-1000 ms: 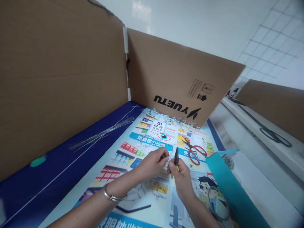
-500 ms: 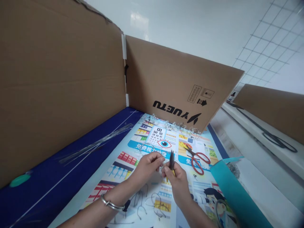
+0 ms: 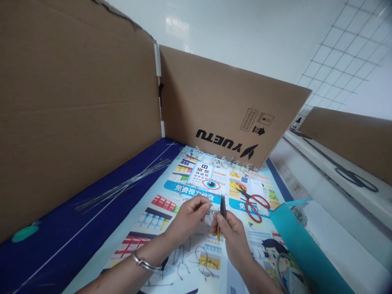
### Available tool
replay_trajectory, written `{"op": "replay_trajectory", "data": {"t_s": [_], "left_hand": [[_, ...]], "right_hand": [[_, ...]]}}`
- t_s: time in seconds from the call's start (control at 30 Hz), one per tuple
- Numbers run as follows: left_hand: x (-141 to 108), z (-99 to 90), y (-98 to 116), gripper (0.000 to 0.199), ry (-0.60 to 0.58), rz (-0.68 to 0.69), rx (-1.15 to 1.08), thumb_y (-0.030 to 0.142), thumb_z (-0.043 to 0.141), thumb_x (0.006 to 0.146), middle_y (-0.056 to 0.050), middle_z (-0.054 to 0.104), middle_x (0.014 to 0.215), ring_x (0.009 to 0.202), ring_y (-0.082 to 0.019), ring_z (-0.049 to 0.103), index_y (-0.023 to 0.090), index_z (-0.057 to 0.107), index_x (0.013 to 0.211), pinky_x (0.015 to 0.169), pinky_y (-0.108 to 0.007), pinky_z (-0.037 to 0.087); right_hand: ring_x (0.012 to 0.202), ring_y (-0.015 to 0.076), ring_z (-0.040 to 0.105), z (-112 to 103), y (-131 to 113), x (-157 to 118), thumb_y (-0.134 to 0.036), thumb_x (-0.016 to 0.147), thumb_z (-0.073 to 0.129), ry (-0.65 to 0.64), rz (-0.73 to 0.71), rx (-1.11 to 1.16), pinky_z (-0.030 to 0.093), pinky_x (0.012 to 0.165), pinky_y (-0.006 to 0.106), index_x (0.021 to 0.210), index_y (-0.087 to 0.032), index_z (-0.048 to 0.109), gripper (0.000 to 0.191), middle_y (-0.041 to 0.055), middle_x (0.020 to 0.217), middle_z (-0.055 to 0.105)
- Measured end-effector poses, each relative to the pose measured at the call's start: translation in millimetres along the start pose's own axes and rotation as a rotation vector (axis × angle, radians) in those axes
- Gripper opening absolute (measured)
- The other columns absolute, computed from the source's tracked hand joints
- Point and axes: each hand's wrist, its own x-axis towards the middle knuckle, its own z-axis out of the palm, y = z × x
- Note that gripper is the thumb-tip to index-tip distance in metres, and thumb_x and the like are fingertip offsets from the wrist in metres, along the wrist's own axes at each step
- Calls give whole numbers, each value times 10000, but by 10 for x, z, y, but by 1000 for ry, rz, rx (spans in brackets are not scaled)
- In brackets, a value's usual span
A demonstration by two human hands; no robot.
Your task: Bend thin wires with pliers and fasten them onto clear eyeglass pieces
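My left hand [image 3: 194,212] is closed, with thumb and forefinger pinching a small piece of thin bent wire [image 3: 211,212]. My right hand [image 3: 231,228] is wrapped around pliers [image 3: 223,206] with dark pointed jaws and a yellow handle. Their jaws point up and away from me, just right of the wire. Red-handled scissors [image 3: 253,204] lie spread apart beyond my right hand. Below my wrists, several thin bent wire pieces [image 3: 203,261] rest on the printed mat [image 3: 159,222].
Tall cardboard panels [image 3: 76,102] rise at the left and back. Many small wire bits [image 3: 226,161] line the back panel's foot. A bundle of straight wires [image 3: 128,183] and a green object [image 3: 26,233] lie on the blue surface. A teal box [image 3: 303,241] stands at the right.
My right hand has shifted slightly right, so the pliers sit a little farther from my left hand, with more wire showing between. The left hand stays nearly still.
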Motion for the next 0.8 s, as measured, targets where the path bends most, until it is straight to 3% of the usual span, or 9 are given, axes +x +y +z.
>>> {"op": "replay_trajectory", "data": {"t_s": [0.27, 0.47, 0.7, 0.8], "left_hand": [[-50, 30, 8, 174, -20, 37, 75, 291, 476, 809, 22, 515, 640, 571, -107, 461, 163, 578, 750, 562, -212, 389], [-75, 53, 1, 157, -52, 57, 28, 260, 503, 790, 10, 545, 669, 590, -110, 477, 159, 611, 739, 586, -222, 406], [-148, 161, -6, 322, -33, -110, -166, 369, 536, 791, -62, 633, 865, 666, -139, 545, 157, 607, 1023, 620, -251, 447], [-180, 214, -16, 339, -42, -130, -198, 392, 553, 782, -79, 652, 918, 749, -162, 567, 154, 621, 1014, 643, -252, 447]], "right_hand": [[562, 109, 488, 74, -80, -66, -386, 824, 508, -2, 3, 44, 373, 545, 242, 734, -161, 532, 243, -2, 611, 548], [584, 116, 497, 56, -101, -86, -347, 815, 511, -12, -6, 2, 400, 584, 250, 804, -171, 530, 178, -13, 623, 551], [641, 123, 495, -28, -112, -101, -279, 789, 518, 170, -235, -433, 404, 615, 238, 799, -190, 558, 98, -12, 705, 573], [663, 131, 514, -59, -81, -91, -243, 798, 494, 199, -301, -542, 407, 626, 242, 817, -196, 566, 88, -1, 734, 591]]}}
